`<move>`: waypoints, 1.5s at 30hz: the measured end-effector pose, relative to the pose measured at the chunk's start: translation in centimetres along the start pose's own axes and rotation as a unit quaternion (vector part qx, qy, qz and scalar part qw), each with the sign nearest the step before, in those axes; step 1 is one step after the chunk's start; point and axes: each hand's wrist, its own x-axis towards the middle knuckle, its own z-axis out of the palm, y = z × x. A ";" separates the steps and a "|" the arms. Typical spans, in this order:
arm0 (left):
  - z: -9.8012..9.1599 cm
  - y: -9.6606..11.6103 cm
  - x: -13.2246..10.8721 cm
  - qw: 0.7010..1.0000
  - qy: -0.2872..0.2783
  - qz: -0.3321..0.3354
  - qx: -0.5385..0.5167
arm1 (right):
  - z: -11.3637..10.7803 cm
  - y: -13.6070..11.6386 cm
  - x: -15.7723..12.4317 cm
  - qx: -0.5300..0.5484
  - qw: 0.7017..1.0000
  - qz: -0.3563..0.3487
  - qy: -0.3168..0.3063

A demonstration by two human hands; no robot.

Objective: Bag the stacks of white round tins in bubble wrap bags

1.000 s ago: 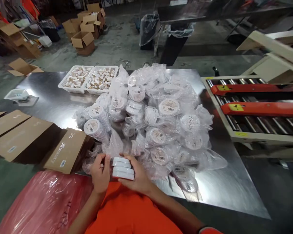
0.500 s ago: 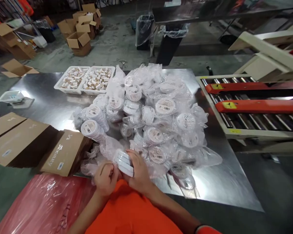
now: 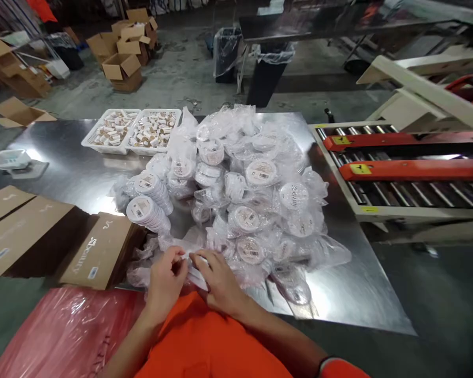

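Note:
At the table's front edge, my right hand (image 3: 220, 281) is wrapped round a bubble-wrapped white bundle (image 3: 197, 276), partly hidden under its fingers. Close on its left, my left hand (image 3: 167, 275) pinches the plastic wrap at the bundle's upper end. Beyond my hands, bubble-wrapped packs of round white discs (image 3: 261, 172) are heaped on the metal table (image 3: 362, 283). Two leaning stacks of labelled round discs (image 3: 141, 209) stand left of the heap. Loose bubble wrap (image 3: 142, 262) lies beside my left hand.
Two white baskets (image 3: 131, 149) of small white-and-brown pieces stand at the back left. Cardboard boxes (image 3: 98, 252) and a red plastic bag (image 3: 63, 331) are at the near left. A roller conveyor (image 3: 413, 194) adjoins the table's right side.
My right hand has moved over the top of the bundle, and its fingers now meet the plastic near my left fingertips. The whole view has shifted slightly.

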 end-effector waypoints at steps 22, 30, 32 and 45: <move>-0.2 0.0 1.5 0.987 -0.160 -0.031 -0.004 | -1.4 1.8 -0.5 -0.048 0.990 -0.119 0.053; -0.1 0.6 0.6 0.993 -0.107 0.024 -0.034 | -1.9 2.0 -0.4 -0.081 0.994 -0.078 0.020; -0.4 0.7 0.3 0.984 -0.154 0.056 -0.064 | -1.8 2.1 -0.4 -0.056 0.995 -0.076 0.032; 3.2 -1.2 -1.0 0.995 -0.001 -0.032 -0.093 | 0.0 0.1 1.9 0.373 0.838 0.307 0.252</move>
